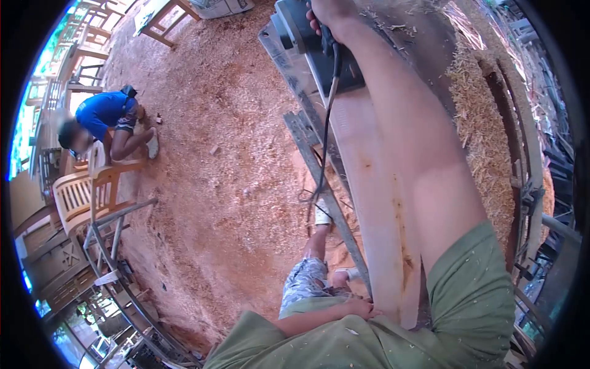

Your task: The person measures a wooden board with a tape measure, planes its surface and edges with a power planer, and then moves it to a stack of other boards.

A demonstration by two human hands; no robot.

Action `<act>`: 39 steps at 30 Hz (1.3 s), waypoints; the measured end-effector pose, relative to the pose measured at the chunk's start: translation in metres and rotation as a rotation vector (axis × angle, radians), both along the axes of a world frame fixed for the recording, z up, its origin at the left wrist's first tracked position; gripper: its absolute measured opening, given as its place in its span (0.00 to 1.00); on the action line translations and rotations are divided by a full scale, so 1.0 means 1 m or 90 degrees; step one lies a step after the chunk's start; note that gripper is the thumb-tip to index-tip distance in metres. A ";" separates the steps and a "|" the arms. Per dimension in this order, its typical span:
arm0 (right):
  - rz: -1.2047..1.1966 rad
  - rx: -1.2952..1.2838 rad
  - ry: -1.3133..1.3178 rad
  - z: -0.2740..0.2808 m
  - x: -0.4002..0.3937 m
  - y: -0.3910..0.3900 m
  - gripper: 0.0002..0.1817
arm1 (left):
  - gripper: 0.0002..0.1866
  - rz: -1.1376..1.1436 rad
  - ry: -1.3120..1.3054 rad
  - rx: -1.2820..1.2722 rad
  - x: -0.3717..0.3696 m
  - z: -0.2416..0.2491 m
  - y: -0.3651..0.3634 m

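Observation:
My right hand (332,15) is wrapped around the handle of an electric planer (335,64) at the top of the view. The planer sits on the far part of a long, pale wooden board (369,184) with brown streaks. From the tool a black cord (329,114) hangs down along the board's left side. My left hand (362,308) is low at the board's near end, close to my body, against its left edge. Its fingers look curled, and what they hold, if anything, is hidden.
Wood shavings cover the ground (233,154) and heap up (482,135) right of the board. At left a person in a blue shirt (101,114) bends beside a wooden chair (92,190). A grey wooden support (329,197) runs along the board's left; a small table (161,21) stands behind.

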State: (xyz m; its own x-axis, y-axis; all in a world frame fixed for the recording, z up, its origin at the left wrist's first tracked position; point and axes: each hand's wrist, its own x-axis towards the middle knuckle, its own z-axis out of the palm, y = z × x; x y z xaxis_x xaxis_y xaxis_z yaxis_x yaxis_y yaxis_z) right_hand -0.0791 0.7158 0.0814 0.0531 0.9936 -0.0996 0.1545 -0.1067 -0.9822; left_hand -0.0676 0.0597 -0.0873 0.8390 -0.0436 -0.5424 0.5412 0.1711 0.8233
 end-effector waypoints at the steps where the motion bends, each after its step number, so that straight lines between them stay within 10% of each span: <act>1: -0.005 -0.013 0.020 0.001 -0.003 0.009 0.35 | 0.41 -0.007 0.012 0.004 -0.004 0.005 0.005; 9: 0.059 -0.115 0.134 -0.013 0.014 -0.018 0.28 | 0.41 -0.037 0.080 0.147 -0.010 0.028 0.029; 12: 0.054 -0.159 0.137 -0.006 0.033 -0.084 0.28 | 0.42 -0.032 0.052 0.069 -0.023 -0.041 0.005; 14: 0.051 -0.176 0.149 -0.004 0.045 -0.132 0.28 | 0.42 -0.034 0.224 -0.012 -0.050 0.028 0.086; 17: 0.050 -0.186 0.175 -0.004 0.064 -0.205 0.27 | 0.39 0.021 0.335 0.136 -0.111 -0.015 0.091; 23: 0.039 -0.245 0.202 0.009 0.108 -0.388 0.22 | 0.34 0.304 0.680 0.196 -0.243 -0.046 0.118; 27: 0.022 -0.270 0.199 0.027 0.148 -0.518 0.20 | 0.32 0.531 0.708 0.447 -0.277 -0.061 0.145; 28: 0.011 -0.270 0.201 0.027 0.160 -0.553 0.20 | 0.29 0.786 0.589 0.412 -0.274 -0.066 0.148; 30: -0.006 -0.289 0.207 0.027 0.184 -0.622 0.19 | 0.19 0.708 0.436 0.562 -0.263 -0.086 0.172; 32: -0.062 -0.337 0.240 0.032 0.207 -0.689 0.16 | 0.21 0.981 0.286 0.200 -0.167 0.023 0.186; 39: -0.083 -0.371 0.138 0.036 0.282 -0.890 0.35 | 0.42 1.051 0.205 -0.109 -0.008 0.017 0.218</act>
State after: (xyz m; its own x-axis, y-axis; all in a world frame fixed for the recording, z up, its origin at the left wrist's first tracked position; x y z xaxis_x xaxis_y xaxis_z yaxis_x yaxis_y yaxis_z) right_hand 0.2032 -0.1742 0.1174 0.0880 0.7597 -0.6443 -0.0919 -0.6379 -0.7646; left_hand -0.0752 0.2772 -0.0702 -0.0895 0.6309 -0.7707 -0.1632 0.7540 0.6362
